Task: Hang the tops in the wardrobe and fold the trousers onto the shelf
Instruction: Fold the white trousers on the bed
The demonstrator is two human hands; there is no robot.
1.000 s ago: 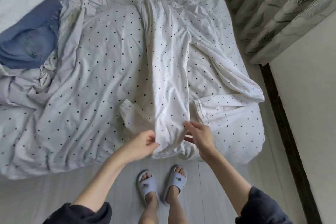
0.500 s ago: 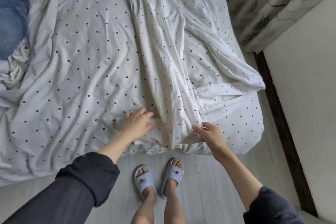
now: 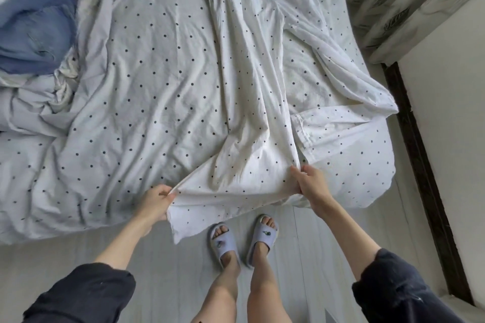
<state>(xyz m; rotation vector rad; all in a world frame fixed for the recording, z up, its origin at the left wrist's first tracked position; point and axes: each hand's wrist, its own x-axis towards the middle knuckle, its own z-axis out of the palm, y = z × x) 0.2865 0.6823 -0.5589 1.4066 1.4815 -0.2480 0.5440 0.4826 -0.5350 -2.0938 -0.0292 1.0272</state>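
Nearest the camera are two dark sleeves [image 3: 86, 294] pushed up the forearms, and bare legs ending in pale blue slippers [image 3: 223, 242] on a grey plank floor [image 3: 52, 265]. Each slipper carries a small dark motif on its strap; it is too small to read as a brand or as writing.

Above them, at the near edge of the bed, the left hand [image 3: 154, 203] pinches the left corner of the hem of a white polka-dot garment [image 3: 246, 113], thumb and fingers closed on the cloth. The right hand [image 3: 312, 183] grips the hem's right corner the same way. The hem is stretched between the two hands, and its lower left corner hangs over the bed's edge toward the floor.

The garment lies lengthwise up the bed on a dotted duvet [image 3: 131, 86] of similar pattern, one sleeve spread to the right. Farther off, blue denim [image 3: 36, 29] lies bunched at the upper left. A leaf-patterned curtain [image 3: 399, 0] hangs at the upper right beside a pale wall [image 3: 451, 113].

No label or lettering is legible anywhere.
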